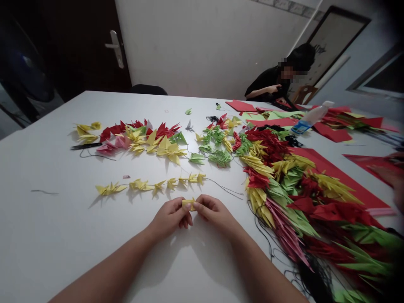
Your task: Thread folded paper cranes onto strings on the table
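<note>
Between my two hands is a small piece of folded yellow paper [188, 204], pinched at both ends just above the white table [72, 235]. My left hand [170, 214] grips its left side with thumb and fingers. On the right side, my right hand [213, 212] holds it the same way. Just beyond them lies a row of yellow folded paper cranes [139, 185] strung on a dark cord [221, 186]. The fingers partly hide the yellow piece, so its full shape does not show.
Heaped paper cranes [268, 147] in red, green and yellow cover the right side. More cranes [158, 141] lie behind the row, beside black scissors [86, 146]. A plastic bottle [311, 118] tilts among red paper sheets [334, 172]. Another person [271, 82] sits at the far right.
</note>
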Available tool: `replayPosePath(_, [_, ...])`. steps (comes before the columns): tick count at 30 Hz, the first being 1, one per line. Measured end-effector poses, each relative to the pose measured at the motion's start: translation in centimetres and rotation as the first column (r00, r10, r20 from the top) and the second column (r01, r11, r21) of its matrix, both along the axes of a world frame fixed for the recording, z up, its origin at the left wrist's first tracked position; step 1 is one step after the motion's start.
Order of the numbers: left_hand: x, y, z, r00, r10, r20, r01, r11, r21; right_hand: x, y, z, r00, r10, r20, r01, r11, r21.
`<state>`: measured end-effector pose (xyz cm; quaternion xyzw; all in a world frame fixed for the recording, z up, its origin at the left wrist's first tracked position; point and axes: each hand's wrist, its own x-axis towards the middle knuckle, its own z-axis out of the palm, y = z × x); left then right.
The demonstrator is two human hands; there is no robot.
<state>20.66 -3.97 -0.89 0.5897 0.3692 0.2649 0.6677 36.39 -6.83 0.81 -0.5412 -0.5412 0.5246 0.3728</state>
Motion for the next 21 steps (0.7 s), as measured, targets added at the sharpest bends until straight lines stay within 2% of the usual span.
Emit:
replayPosePath(2, [0.0, -0.2, -0.1, 0.999, 0.002, -0.051, 0.002, 0.998, 0.068, 0.7, 0.3, -0.1, 0.999, -0.047, 0.016, 0.046, 0.999, 0.022])
replayPosePath(4, [-0.1, -0.5, -0.2, 0.990, 0.052, -0.133, -0.024, 0.980, 0.198, 2.1, 1.0, 0.0, 0.982, -0.184, 0.037, 0.182, 0.981, 0.067])
replayPosePath(6, [-0.3, -0.7, 0.0, 0.962, 0.141, -0.233, -0.039, 0.918, 0.394, 3.9, 1.9, 0.1, 0.937, -0.342, 0.076, 0.333, 0.937, 0.106])
replayPosePath(7, [-0.6, -0.7, 0.3, 0.941, 0.199, -0.273, -0.035, 0.861, 0.507, 4.7, 2.5, 0.2, 0.919, -0.375, 0.119, 0.365, 0.926, 0.095])
replayPosePath(10, [-2.6, 0.0, 1.8, 0.865, 0.401, -0.301, -0.011, 0.616, 0.787, 6.2, 4.0, 0.4, 0.913, -0.347, 0.216, 0.350, 0.936, 0.024])
replayPosePath(12, [-5.3, 0.8, 3.0, 0.778, 0.540, -0.321, 0.021, 0.488, 0.873, 6.3, 4.6, 0.1, 0.913, -0.333, 0.235, 0.347, 0.938, -0.020])
replayPosePath(14, [-8.9, 1.6, 3.9, 0.667, 0.661, -0.344, 0.076, 0.399, 0.914, 6.3, 4.7, -0.2, 0.903, -0.345, 0.255, 0.363, 0.932, -0.022])
replayPosePath(16, [-12.8, 2.1, 3.9, 0.541, 0.764, -0.352, 0.156, 0.320, 0.935, 6.2, 4.7, -0.6, 0.893, -0.362, 0.267, 0.376, 0.927, -0.002])
replayPosePath(17, [-14.7, 2.2, 3.5, 0.458, 0.816, -0.353, 0.177, 0.306, 0.936, 6.2, 4.7, -0.8, 0.891, -0.367, 0.269, 0.379, 0.925, 0.008])
replayPosePath(19, [-17.7, 2.2, 2.1, 0.303, 0.882, -0.362, 0.167, 0.324, 0.931, 6.3, 4.8, -1.1, 0.885, -0.373, 0.279, 0.381, 0.924, 0.028])
replayPosePath(21, [-19.6, 2.3, 0.4, 0.232, 0.887, -0.398, 0.145, 0.373, 0.916, 6.3, 5.0, -1.2, 0.864, -0.393, 0.314, 0.397, 0.916, 0.054])
